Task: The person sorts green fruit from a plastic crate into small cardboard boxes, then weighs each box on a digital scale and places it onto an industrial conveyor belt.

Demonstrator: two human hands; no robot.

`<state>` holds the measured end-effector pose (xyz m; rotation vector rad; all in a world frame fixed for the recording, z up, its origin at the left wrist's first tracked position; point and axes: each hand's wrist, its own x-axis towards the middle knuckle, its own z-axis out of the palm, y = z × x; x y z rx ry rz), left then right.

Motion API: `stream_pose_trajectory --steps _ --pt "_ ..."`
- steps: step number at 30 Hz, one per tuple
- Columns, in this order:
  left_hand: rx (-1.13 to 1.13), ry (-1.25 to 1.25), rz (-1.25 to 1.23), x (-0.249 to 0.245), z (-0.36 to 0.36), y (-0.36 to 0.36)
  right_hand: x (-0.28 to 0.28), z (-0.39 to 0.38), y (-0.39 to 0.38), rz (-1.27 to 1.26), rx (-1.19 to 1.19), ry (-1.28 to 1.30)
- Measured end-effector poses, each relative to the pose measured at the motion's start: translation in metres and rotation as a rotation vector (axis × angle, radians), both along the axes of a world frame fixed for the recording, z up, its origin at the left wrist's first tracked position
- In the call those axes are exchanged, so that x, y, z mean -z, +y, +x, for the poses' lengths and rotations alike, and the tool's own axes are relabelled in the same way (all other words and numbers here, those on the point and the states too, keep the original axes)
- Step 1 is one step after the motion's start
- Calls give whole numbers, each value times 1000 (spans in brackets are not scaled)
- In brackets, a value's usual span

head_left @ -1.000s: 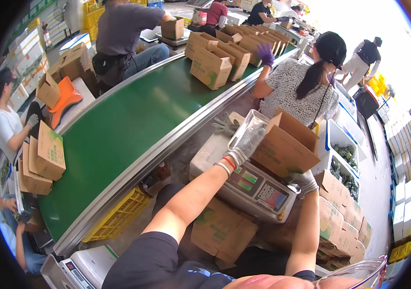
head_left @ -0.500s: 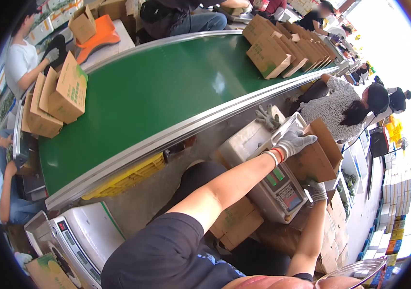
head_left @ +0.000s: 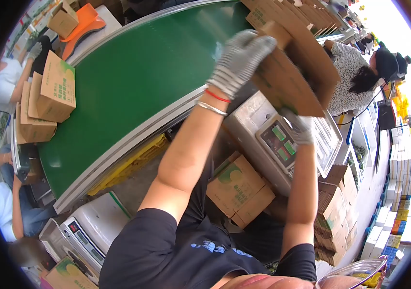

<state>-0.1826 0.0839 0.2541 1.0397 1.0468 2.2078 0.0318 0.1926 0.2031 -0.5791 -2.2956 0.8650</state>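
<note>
An open cardboard box (head_left: 287, 82) is raised off the scale, tilted, between my two gloved hands. My left hand (head_left: 244, 60) grips its upper left edge, fingers wrapped over the side near the conveyor. Lower down, my right hand (head_left: 301, 127) holds the bottom corner; part of its fingers is hidden behind the cardboard. What the box contains, if anything, does not show. Beneath it stands a weighing scale (head_left: 278, 139) with green lit digits and a metal tray (head_left: 330, 139).
A green conveyor belt (head_left: 143, 91) runs across in front, carrying boxes (head_left: 56, 91) at left and a row of cartons (head_left: 302, 14) at far right. A second scale (head_left: 87, 241) stands lower left. Folded cardboard (head_left: 333, 216) is stacked at right. A person (head_left: 352, 72) sits beyond the scale.
Both hands have lifted the box off the scale tray, up and left toward the conveyor, and it has tilted. The view has shifted slightly.
</note>
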Motion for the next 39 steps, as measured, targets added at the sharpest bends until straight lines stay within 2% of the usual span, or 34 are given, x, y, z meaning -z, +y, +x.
stream_pose_trajectory --steps 1,2,5,7,9,12,13,14,16,19,22,24,26,27,28,29,30,32,34,35,36,37,39 --pt "-101 2 21 3 -20 -11 4 -35 -8 62 -48 30" --pt "-87 -145 -81 7 -39 -21 32 -63 7 513 -75 -135" --pt "-341 -106 -321 85 -111 -6 90 -134 -4 -474 -58 139" --pt "-324 -248 -455 93 -124 -13 91 -156 -13 -379 34 88" --pt "-416 -53 -374 95 -133 -7 86 -171 -9 -274 60 0" --pt "-513 153 -400 100 -131 4 69 -196 -21 28 291 -441" --pt "-554 211 -429 99 -128 8 54 -205 -34 -93 383 -480" --pt "-593 270 -453 96 -123 12 50 -218 -42 -65 419 -516" --pt "-631 445 -684 87 -100 21 73 -245 -56 -66 445 -412" --pt "-620 280 -828 91 -100 18 104 -257 -79 116 369 -480" --pt "-521 166 -816 126 -129 17 98 -188 -121 209 216 -24" --pt "-492 133 -825 123 -128 9 136 -123 -140 169 177 13" --pt "-602 274 -1004 107 -123 0 194 -37 -165 90 283 -227" --pt "-650 297 -969 84 -105 -8 218 8 -184 102 349 -557" --pt "-795 370 -901 71 -87 -11 237 48 -202 110 404 -892" --pt "-964 533 -689 70 -73 -15 251 79 -216 109 424 -926" --pt "-928 491 -523 65 -53 -18 260 103 -225 112 441 -952" --pt "-860 400 -203 58 -1 -27 267 139 -231 -33 858 -879" --pt "-692 732 -254 93 43 -35 276 175 -216 -200 1348 -853" --pt "-528 704 -369 115 81 -43 251 178 -206 -430 1542 -775" --pt "-522 717 -446 153 116 -46 219 182 -199 -665 1723 -682" --pt "-381 726 -603 203 148 -61 236 202 -201 -698 1647 -566" --pt "51 501 -1512 268 195 -105 285 244 -201 -746 1484 -336"
